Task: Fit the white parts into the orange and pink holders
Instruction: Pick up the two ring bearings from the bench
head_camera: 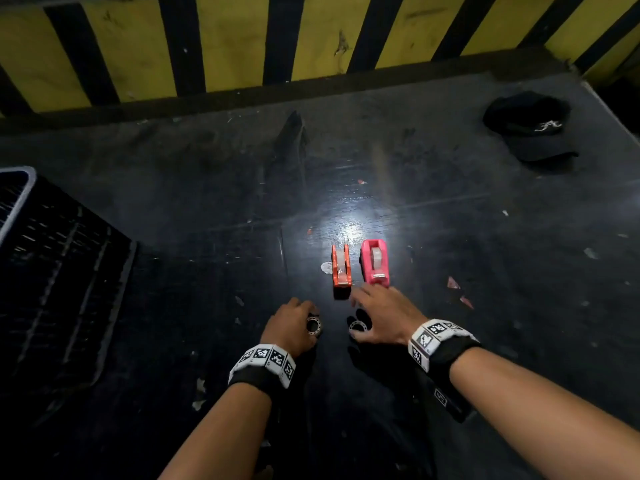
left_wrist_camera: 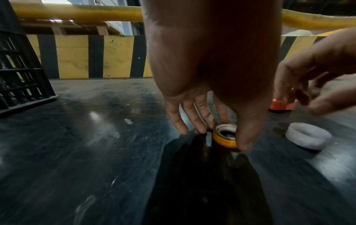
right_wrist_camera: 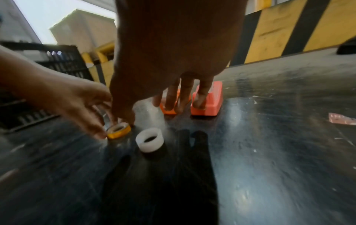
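An orange holder and a pink holder stand side by side on the dark table, each with a whitish piece in its slot. My left hand pinches a small ring with a yellow side and white rim between thumb and fingers, down at the table surface. A plain white ring lies just to its right. My right hand hovers over that ring with fingers spread and holds nothing; its fingertips reach toward the near ends of the holders.
A black slatted crate sits at the left edge. A black cap lies at the far right. A yellow-and-black striped barrier runs along the back. Pink scraps lie right of the holders.
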`<state>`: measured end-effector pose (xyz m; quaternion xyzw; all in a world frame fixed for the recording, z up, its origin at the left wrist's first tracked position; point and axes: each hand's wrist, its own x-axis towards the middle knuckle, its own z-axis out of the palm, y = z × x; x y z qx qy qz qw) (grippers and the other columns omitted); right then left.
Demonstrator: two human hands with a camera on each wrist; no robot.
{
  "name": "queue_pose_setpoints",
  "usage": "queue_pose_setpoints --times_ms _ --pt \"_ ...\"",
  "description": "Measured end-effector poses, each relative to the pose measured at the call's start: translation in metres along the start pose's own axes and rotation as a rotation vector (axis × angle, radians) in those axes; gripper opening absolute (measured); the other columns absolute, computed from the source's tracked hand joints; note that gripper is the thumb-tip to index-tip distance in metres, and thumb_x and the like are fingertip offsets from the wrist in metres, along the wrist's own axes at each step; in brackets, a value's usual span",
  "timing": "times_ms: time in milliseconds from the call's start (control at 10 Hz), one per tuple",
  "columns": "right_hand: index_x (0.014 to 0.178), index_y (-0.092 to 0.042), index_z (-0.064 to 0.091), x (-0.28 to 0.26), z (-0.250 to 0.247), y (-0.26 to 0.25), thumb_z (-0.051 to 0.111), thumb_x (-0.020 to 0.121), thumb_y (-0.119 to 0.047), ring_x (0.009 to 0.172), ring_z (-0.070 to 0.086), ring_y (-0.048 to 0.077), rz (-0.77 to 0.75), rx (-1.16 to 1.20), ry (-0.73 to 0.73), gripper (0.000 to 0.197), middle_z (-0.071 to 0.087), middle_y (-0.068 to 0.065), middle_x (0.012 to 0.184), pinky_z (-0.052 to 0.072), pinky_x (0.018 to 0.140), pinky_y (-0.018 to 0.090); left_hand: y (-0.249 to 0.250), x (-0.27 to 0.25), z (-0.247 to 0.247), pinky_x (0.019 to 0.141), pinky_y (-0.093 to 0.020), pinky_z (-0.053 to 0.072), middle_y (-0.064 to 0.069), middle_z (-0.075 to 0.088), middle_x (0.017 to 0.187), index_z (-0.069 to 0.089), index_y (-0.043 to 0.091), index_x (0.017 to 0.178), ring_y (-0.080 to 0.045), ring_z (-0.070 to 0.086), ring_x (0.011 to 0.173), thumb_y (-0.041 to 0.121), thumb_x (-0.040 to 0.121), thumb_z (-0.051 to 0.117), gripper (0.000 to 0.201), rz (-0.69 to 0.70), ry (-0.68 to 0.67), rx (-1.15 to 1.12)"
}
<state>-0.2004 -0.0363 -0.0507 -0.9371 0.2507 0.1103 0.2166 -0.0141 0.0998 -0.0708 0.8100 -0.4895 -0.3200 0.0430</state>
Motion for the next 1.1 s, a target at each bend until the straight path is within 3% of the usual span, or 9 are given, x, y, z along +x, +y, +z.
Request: queue_pose_setpoints --times_ms 100,200,400,500,700,1100 --pt "0.12 -0.022 0.053 -0.007 0.018 -0.001 0.073 0.076 -0.052 0.114 0.059 0.026 0.02 -0.023 -0.097 0.056 0.059 0.001 0.124 0.048 0.094 0.043 -0.002 -0.006 0.008 0.094 -0.042 0.056 -0.009 0.061 0.122 0.064 0.023 0.122 -0.032 0.064 0.112 0.032 0.084 0.072 0.04 0.016 0.036 0.01" --pt "0.12 -0.018 0.055 -0.011 0.025 -0.004 0.071 0.084 -0.039 0.113 0.061 0.029 0.027 -0.006 -0.107 0.044 0.057 0.006 0.123 0.05 0.09 0.043 -0.008 -0.013 0.01 0.092 -0.04 0.055 -0.007 0.062 0.122 0.064 0.024 0.123 -0.03 0.064 0.113 0.034 0.085 0.071 0.04 0.027 0.041 0.007" --pt "0.116 -0.017 0.06 0.022 -0.012 -0.027 0.071 0.084 -0.03 0.101 0.067 0.028 -0.069 0.037 -0.003 0.036 0.063 0.004 0.117 0.056 0.08 0.041 -0.018 -0.009 -0.03 0.09 -0.042 0.057 -0.007 0.063 0.113 0.067 0.022 0.114 -0.03 0.066 0.106 0.033 0.077 0.071 0.038 0.011 0.14 -0.057" --pt "0.122 -0.019 0.06 0.056 -0.039 -0.041 0.073 0.084 -0.03 0.108 0.065 0.029 -0.1 -0.018 0.05 0.041 0.064 0.004 0.121 0.055 0.088 0.045 -0.02 0.005 -0.058 0.092 -0.043 0.056 -0.01 0.063 0.116 0.067 0.02 0.117 -0.033 0.065 0.108 0.032 0.076 0.075 0.044 -0.006 0.197 -0.061" --pt "0.127 -0.026 0.059 0.112 -0.062 -0.049 0.07 0.087 -0.039 0.121 0.059 0.027 -0.048 -0.164 0.028 0.043 0.066 -0.001 0.128 0.041 0.104 0.047 -0.029 0.034 -0.082 0.093 -0.047 0.056 -0.011 0.065 0.119 0.066 0.021 0.116 -0.035 0.065 0.111 0.038 0.081 0.071 0.039 -0.044 0.249 -0.061" --pt "0.132 -0.021 0.058 0.144 -0.032 -0.044 0.072 0.083 -0.043 0.125 0.05 0.028 -0.038 -0.287 -0.05 0.056 0.055 0.005 0.132 0.037 0.104 0.047 -0.047 0.064 -0.069 0.093 -0.049 0.055 -0.007 0.064 0.123 0.063 0.026 0.12 -0.033 0.063 0.115 0.042 0.081 0.073 0.043 -0.1 0.217 -0.056"
